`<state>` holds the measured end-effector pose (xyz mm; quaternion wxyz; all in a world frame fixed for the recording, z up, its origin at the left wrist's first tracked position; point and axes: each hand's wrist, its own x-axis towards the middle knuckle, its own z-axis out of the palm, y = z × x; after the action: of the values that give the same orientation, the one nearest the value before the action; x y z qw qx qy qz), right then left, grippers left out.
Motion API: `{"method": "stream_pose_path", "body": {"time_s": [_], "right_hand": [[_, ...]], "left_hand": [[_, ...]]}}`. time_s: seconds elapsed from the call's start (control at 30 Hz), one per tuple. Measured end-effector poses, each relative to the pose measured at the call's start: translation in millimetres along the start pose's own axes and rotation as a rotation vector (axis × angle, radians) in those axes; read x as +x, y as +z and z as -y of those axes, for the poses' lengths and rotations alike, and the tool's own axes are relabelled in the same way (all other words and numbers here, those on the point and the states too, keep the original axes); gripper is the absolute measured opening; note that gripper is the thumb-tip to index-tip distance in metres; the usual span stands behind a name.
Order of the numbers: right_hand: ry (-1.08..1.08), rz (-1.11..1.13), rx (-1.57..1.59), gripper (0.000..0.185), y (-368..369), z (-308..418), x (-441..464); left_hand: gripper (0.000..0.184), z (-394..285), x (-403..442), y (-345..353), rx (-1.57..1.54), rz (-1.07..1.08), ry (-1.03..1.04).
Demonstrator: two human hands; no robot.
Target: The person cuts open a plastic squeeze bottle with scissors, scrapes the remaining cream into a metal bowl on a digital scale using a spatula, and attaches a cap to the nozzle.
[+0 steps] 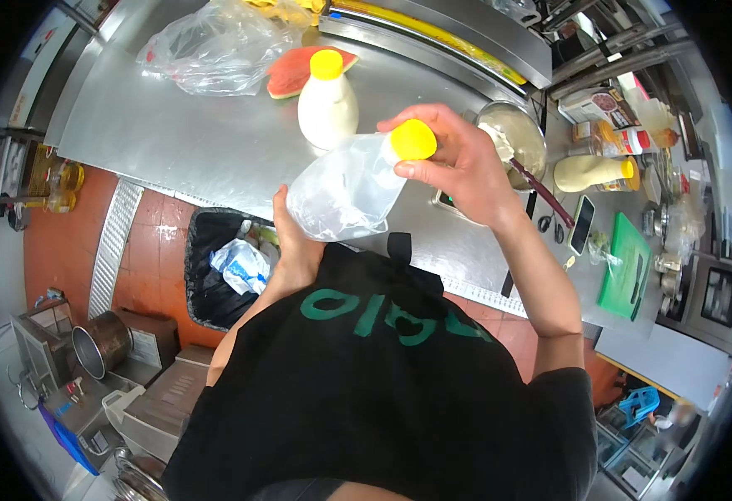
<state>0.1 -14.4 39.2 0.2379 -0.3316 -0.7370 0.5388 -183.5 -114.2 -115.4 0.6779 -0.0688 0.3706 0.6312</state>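
Note:
A nearly empty clear plastic bottle [341,190] lies tilted between both hands, above the counter's front edge. My right hand [459,159] has thumb and fingers around its yellow cap [413,139]. At the bottle's lower end, my left hand [297,238] supports the base, its fingers partly hidden behind the plastic. Just beyond stands a filled bottle [328,113] of pale cream liquid with a yellow cap. Right of my right hand is a metal bowl [526,134] with white contents and a dark red-handled utensil [541,190].
The steel counter [190,142] carries a plastic bag [215,50], watermelon [291,73], another cream bottle [587,173], scissors [552,224], a phone [581,225] and a green cutting board [625,267] with knives. A black-lined bin [201,288] stands below, left. Far right, a blue stool [639,404].

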Motion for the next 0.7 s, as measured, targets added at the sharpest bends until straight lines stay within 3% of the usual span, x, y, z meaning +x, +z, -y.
{"method": "stream_pose_path", "body": {"time_s": [0.07,0.2,0.3,0.4,0.57,0.7], "right_hand": [[0.032,0.005,0.327,0.042,-4,-20,-2],[0.04,0.044,0.34,0.042,-6,-34,-12],[0.129,-0.119,0.375,0.043,-11,-37,-11],[0.133,-0.08,0.364,0.043,-29,-30,-4],[0.118,0.298,0.216,0.042,-53,-26,-4],[0.147,0.255,0.265,0.04,-64,-31,-6]], "left_hand": [[0.068,4,6,-7,-0.019,0.038,-0.036],[0.069,1,7,-7,-0.057,0.103,-0.035],[0.068,-3,8,1,0.001,0.075,0.058],[0.065,-7,16,2,0.086,0.062,0.027],[0.062,-10,15,11,0.158,0.016,-0.103],[0.059,-8,16,21,0.156,-0.007,-0.099]]}}
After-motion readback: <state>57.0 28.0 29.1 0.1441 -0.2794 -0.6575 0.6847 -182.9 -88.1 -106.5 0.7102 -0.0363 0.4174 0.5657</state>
